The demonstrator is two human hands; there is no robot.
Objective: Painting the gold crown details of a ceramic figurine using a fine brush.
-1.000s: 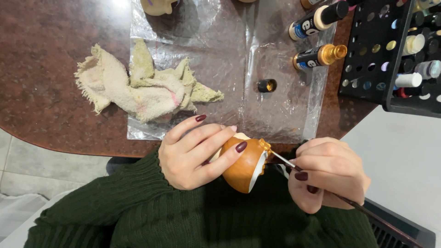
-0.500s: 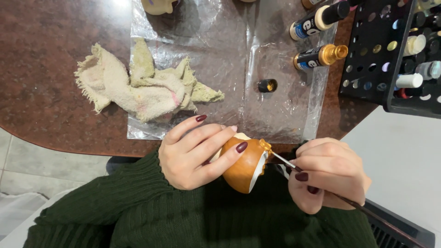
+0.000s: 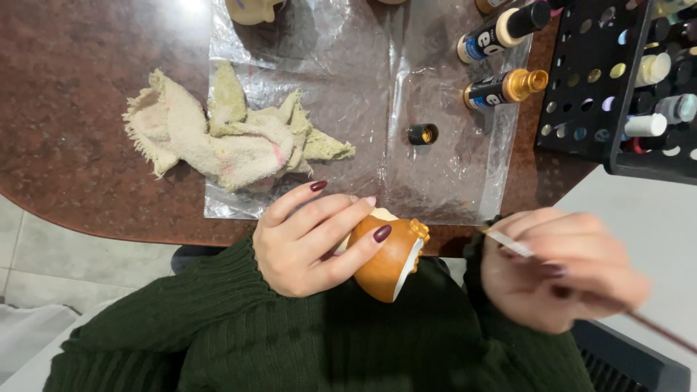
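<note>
- Painting a small figurine looks like the step in hand, judging by the brush and the paint bottles beyond the hands; the brush tip is off the piece just now, so the next move would call for bringing the tip back to the surface with a steady, light touch.
- Beyond both hands lies a clear plastic sheet (image 3: 363,109) on the brown table (image 3: 72,109), with a stained rag (image 3: 225,138) on it, ahead of the left hand.
- Left hand (image 3: 308,239) is closed around the orange figurine (image 3: 388,258), fingers wrapped over its top, holding it over the lap.
- Right hand (image 3: 559,272), blurred, pinches a thin paintbrush (image 3: 508,243), just right of the figurine and apart from it.
- Ahead of the right hand lie two paint bottles (image 3: 504,87) and a small black cap (image 3: 422,134).
</note>
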